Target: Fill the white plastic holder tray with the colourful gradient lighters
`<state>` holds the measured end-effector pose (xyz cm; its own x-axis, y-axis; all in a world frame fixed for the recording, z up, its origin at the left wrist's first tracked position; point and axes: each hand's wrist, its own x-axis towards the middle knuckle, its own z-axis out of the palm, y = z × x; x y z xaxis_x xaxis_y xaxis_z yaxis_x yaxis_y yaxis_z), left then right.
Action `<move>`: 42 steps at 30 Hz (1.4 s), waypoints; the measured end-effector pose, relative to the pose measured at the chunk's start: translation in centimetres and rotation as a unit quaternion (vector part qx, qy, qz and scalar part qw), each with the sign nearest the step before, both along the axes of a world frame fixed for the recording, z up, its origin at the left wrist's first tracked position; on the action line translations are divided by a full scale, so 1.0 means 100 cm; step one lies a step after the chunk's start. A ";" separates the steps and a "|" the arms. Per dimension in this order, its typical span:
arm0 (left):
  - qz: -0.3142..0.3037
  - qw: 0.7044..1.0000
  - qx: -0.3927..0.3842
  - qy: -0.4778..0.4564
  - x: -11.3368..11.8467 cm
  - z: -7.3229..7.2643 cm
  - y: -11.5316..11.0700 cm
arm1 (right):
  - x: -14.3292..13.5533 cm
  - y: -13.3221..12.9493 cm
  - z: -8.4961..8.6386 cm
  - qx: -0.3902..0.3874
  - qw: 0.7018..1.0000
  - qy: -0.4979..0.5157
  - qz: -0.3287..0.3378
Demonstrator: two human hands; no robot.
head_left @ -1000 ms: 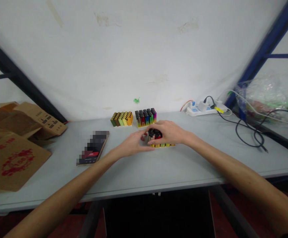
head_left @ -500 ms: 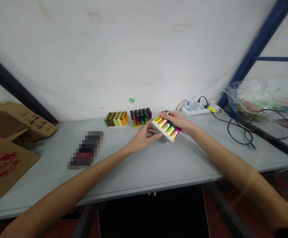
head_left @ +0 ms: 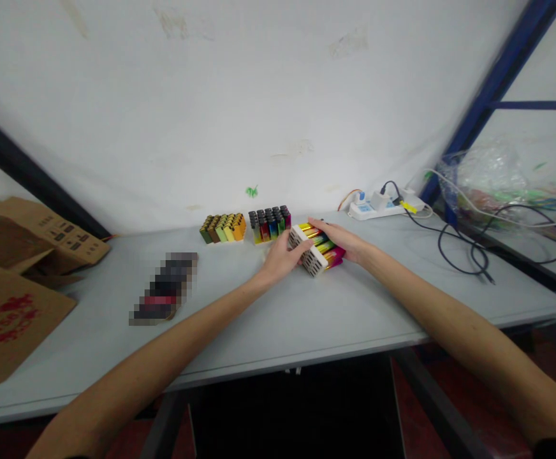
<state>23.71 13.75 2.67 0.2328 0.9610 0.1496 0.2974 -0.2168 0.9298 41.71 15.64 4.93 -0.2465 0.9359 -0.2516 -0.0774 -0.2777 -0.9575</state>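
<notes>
Both hands hold a tray of lighters [head_left: 323, 246] with shiny yellow, green and magenta bodies, tilted above the table. My left hand [head_left: 280, 256] grips its white slotted base [head_left: 309, 253], thumb across the underside. The fingers of my right hand [head_left: 340, 239] are wrapped over the lighters' top end, which they mostly hide. Just behind stands another tray of lighters [head_left: 270, 224], metallic and multicoloured with dark tops. Left of it is a third tray of lighters [head_left: 223, 229] in green, brown, pale yellow and orange.
A pixelated dark object [head_left: 166, 290] lies on the grey table [head_left: 240, 331]. Open cardboard boxes [head_left: 14, 312] occupy the left end. By the wall at right are a white power strip [head_left: 376, 208], a looped black cable [head_left: 464, 264] and clear plastic wrap [head_left: 491, 175].
The held tray has been tipped so its slotted underside now faces me more. Both hands have turned with it, keeping their grip.
</notes>
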 end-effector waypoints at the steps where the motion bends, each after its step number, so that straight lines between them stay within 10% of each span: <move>1: 0.002 1.000 -0.008 -0.013 0.001 -0.002 -0.001 | 0.000 0.000 0.000 -0.002 1.000 -0.002 -0.001; 15: 0.013 0.999 -0.044 -0.027 0.000 -0.010 -0.003 | -0.003 -0.001 0.003 0.074 0.984 -0.160 -0.013; 27: 0.031 0.999 -0.013 0.036 0.008 -0.006 -0.001 | 0.005 0.004 0.007 0.210 0.842 -0.496 -0.041; 42: 0.019 0.998 -0.001 0.059 0.007 -0.006 0.001 | 0.005 -0.002 0.013 0.241 0.758 -0.603 -0.048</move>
<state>24.44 13.84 2.07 0.2126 0.9696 0.1210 0.4119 -0.2012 0.8888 42.19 15.46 6.20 -0.0346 0.9899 0.1377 0.9387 0.0795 -0.3353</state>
